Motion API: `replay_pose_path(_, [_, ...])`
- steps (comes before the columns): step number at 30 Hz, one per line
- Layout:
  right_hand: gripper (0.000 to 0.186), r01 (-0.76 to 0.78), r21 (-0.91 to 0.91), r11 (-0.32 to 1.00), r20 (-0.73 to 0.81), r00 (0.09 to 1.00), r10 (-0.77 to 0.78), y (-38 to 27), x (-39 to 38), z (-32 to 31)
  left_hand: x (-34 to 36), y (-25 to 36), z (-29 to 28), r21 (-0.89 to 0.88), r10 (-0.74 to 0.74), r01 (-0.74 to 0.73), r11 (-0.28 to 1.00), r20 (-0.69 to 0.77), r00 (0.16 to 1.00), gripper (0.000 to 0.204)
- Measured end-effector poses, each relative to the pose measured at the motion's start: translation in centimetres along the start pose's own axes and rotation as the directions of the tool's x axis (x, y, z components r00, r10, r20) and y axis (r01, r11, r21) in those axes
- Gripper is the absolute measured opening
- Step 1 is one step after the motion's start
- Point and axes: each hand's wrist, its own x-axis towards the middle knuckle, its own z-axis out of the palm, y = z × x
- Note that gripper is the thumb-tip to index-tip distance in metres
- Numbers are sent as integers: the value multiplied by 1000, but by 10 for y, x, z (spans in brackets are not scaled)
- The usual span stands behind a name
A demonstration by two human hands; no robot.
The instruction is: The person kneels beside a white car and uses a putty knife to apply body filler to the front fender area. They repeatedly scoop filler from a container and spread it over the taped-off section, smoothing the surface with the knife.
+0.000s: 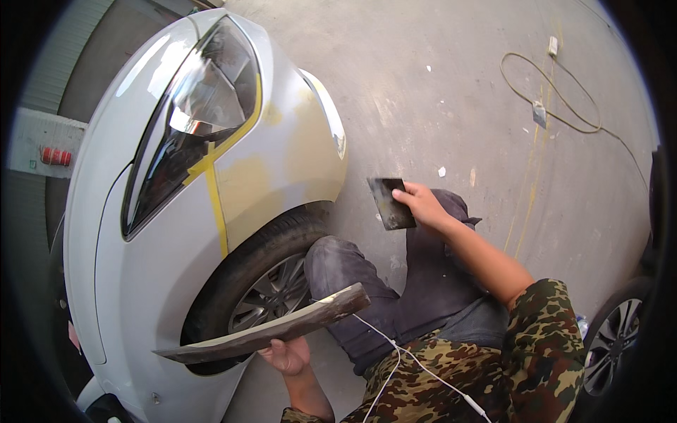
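Note:
My left hand grips a long, dark, slightly curved board from below, its fingers partly hidden behind it. A pale, filler-like layer runs along the board's upper edge. The board lies across my view in front of the car's front wheel. Out to the right, my right hand pinches a dark, thin, rectangular spreader between thumb and fingers, apart from the car. Yellowish filler patches cover the corner of the white car, with yellow masking tape along the headlight and panel seam.
My bent knees are close to the wheel. A looped cable with a white socket lies on the grey floor at the far right, near yellow lines. Another car's wheel stands at right. A white earphone cord hangs over my shirt.

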Motion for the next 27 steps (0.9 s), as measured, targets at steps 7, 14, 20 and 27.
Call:
replay_pose_path(7, [19, -18, 91, 996, -337, 940, 48, 60, 90, 31, 5, 5, -17, 122, -45, 34, 992, 88, 995, 56])
replay_pose_path(14, [29, 170, 92, 981, -554, 827, -92, 77, 150, 80, 9, 8, -17, 190, -51, 33, 981, 92, 994, 59])
replay_pose_path(20, [32, 291, -15, 957, -657, 718, -229, 73, 167, 99, 8, 14, -12, 237, -44, 17, 971, 108, 993, 59])
replay_pose_path(27, [31, 335, -84, 939, -689, 661, -297, 68, 158, 111, 5, 21, -7, 282, -51, 33, 959, 55, 997, 59])
